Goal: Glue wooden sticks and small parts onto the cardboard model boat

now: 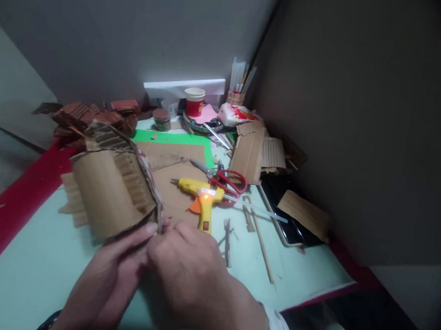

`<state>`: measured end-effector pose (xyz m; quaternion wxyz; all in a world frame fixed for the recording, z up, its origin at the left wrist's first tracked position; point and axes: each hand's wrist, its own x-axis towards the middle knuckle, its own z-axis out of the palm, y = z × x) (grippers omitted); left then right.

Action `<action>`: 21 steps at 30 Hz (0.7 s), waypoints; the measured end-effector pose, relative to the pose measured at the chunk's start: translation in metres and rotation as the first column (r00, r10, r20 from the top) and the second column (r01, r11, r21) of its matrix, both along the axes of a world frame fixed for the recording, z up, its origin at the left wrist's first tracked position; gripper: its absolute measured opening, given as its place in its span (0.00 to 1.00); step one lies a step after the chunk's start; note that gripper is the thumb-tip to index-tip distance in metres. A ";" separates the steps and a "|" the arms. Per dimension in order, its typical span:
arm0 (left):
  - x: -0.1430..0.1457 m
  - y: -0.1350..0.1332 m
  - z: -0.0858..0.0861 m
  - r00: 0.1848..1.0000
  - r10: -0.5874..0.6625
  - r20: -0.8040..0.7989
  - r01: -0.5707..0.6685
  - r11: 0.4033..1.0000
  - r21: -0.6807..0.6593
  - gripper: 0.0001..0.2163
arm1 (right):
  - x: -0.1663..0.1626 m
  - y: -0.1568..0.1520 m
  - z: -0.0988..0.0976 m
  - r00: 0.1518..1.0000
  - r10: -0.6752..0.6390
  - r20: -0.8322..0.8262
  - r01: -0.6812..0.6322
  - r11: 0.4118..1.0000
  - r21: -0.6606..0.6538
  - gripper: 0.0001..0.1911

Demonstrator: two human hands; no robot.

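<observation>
A rounded cardboard model [107, 191], with a smooth curved wall and strips of bared corrugation, is tilted up off the table at the left. My left hand [125, 254] is closed on its lower edge, thumb along the rim. Close beside it, my right hand [190, 264] is curled at the model's near right corner. Its fingertips are hidden, so what they pinch cannot be made out. A yellow glue gun [203, 194], with a lit light and a clear glue stick in its back, lies just beyond my right hand. Red-handled scissors [232, 181] lie partly behind it.
Brown crumpled cardboard pieces [94, 117] stand at the back left. A red paper cup [194, 102] and a holder with white sticks [236, 95] are at the back. Right lie cardboard scraps [248, 152], a black phone-like slab [277, 215] and a thin wooden stick [263, 244].
</observation>
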<state>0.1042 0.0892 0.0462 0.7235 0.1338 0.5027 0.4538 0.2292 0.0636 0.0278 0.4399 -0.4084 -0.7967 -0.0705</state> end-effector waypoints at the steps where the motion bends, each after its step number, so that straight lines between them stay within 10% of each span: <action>1: 0.000 0.000 0.001 1.000 -0.008 0.005 0.008 1.000 -0.026 0.08 | 0.001 -0.001 0.002 1.000 -0.004 -0.007 0.004 1.000 0.025 0.15; 13: 0.017 -0.002 0.022 0.988 0.138 -0.075 -0.140 0.990 -0.026 0.11 | 0.044 -0.066 0.012 0.920 -0.272 -0.283 0.260 0.962 -0.079 0.12; 21: 0.019 -0.006 0.020 0.993 0.121 0.011 -0.121 0.991 0.048 0.10 | 0.104 -0.088 -0.017 0.733 -0.548 0.403 0.678 0.641 -0.359 0.10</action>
